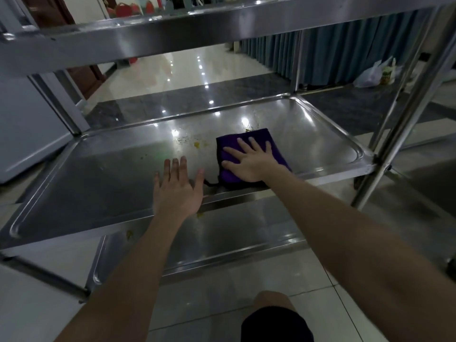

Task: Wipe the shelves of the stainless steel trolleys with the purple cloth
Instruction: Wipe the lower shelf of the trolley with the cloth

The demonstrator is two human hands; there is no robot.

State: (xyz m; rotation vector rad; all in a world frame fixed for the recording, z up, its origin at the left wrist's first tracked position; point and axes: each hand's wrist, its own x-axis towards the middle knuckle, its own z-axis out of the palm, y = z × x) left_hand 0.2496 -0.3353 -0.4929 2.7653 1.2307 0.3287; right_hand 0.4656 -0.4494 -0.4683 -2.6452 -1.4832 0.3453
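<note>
I log, on the trolley's middle shelf (98, 174):
1. Purple cloth (229, 143), folded, right of centre.
2. Right hand (249, 164), fingers straight and spread, pressing flat on the cloth.
3. Left hand (176, 191), fingers straight, holding nothing, at the near rim.
4. Yellow specks (196, 144), just left of the cloth.

Illumination is reading dim overall, with light coming from ceiling lamps overhead. Small white glare spots are showing on the glossy floor (187, 67) and along the far edge of the middle shelf (308, 114). The shelf's near left corner is reading darker. The top shelf (222, 25) is carrying streaked highlights. Wide-angle distortion is splaying the trolley post (398, 144) toward the right edge of the frame. The right forearm (370, 243) is appearing soft and smeared. The distant curtain (345, 50) is rendering out of focus.
</note>
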